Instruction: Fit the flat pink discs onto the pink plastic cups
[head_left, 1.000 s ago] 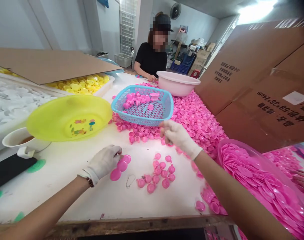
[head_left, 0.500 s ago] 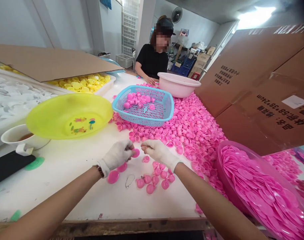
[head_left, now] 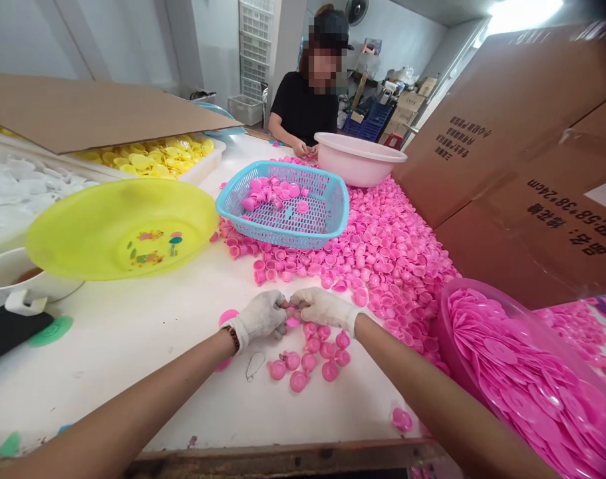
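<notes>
My left hand (head_left: 263,315), in a white glove with bare fingertips, is closed with its fingertips pinched at a small pink plastic piece (head_left: 293,320). Across from it my right hand (head_left: 325,310), gloved likewise, pinches the same spot. Fingers cover most of the piece, so its full shape is hidden. Just below the hands lies a loose group of small pink toy cups (head_left: 308,362). A pink disc (head_left: 228,317) shows partly from behind my left hand. Beyond my hands spreads a large heap of pink cups (head_left: 382,249).
A blue basket (head_left: 283,239) with some pink cups stands ahead. Left are a yellow basin (head_left: 83,226) and a white mug (head_left: 58,289). A pink tub (head_left: 450,332) of discs and cardboard boxes (head_left: 507,166) stand right. A co-worker (head_left: 303,103) sits opposite, by a pale pink basin (head_left: 357,163).
My hands have come together, the left moving rightward, and now meet at the pink piece. The co-worker's hands have come together by the pale pink basin. The view has shifted slightly.
</notes>
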`<state>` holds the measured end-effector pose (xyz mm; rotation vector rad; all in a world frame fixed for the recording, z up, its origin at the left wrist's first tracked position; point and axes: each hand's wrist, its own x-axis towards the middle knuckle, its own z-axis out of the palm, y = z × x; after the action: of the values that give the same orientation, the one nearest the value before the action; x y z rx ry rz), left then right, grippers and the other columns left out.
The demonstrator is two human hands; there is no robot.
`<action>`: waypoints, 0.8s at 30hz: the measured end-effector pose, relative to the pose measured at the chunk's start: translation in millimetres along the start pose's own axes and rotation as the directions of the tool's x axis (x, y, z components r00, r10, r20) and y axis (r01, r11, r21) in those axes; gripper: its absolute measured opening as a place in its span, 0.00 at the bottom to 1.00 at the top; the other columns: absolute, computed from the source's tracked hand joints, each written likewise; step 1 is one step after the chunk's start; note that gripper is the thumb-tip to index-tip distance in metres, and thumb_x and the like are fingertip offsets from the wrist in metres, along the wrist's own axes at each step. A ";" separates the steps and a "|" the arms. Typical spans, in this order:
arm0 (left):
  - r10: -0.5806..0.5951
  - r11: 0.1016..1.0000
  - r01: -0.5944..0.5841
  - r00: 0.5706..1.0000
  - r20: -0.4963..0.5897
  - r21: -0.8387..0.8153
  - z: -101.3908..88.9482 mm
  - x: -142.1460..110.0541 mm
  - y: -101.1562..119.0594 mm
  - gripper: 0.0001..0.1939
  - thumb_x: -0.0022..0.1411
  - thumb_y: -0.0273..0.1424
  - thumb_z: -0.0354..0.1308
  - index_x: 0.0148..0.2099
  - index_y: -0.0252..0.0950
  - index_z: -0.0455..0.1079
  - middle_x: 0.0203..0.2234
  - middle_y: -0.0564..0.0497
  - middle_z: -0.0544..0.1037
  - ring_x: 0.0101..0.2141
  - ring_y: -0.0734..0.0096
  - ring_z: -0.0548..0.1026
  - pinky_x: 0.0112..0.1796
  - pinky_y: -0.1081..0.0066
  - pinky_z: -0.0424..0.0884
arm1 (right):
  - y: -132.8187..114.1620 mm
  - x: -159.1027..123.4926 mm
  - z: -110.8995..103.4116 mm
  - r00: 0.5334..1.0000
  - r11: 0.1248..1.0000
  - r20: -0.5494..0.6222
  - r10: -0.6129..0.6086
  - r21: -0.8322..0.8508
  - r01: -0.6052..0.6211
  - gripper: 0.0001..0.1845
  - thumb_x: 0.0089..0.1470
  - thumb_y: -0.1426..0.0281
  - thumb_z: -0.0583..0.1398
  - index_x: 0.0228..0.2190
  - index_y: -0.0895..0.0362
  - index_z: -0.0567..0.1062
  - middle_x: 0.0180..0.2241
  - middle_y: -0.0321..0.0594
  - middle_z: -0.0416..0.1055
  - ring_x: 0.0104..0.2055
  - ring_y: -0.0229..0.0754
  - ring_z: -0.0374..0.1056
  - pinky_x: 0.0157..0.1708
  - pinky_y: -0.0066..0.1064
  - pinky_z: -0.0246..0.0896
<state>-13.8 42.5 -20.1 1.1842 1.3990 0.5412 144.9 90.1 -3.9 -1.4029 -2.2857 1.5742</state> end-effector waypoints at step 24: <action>-0.064 0.954 0.056 0.998 0.018 0.293 -1.1 23.4 8.4 0.13 0.44 0.21 0.57 0.35 0.35 0.63 0.11 0.60 0.67 0.16 0.70 0.72 0.18 0.76 0.64 | 4.8 13.0 -3.8 0.987 0.978 0.094 0.128 0.153 -0.141 0.05 0.52 0.76 0.55 0.31 0.58 0.72 0.25 0.33 0.68 0.20 0.33 0.67 0.21 0.24 0.64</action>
<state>-7.8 66.4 -23.2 1.3734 1.5229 0.2785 142.1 102.1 -11.4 -1.5061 -2.0905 1.8426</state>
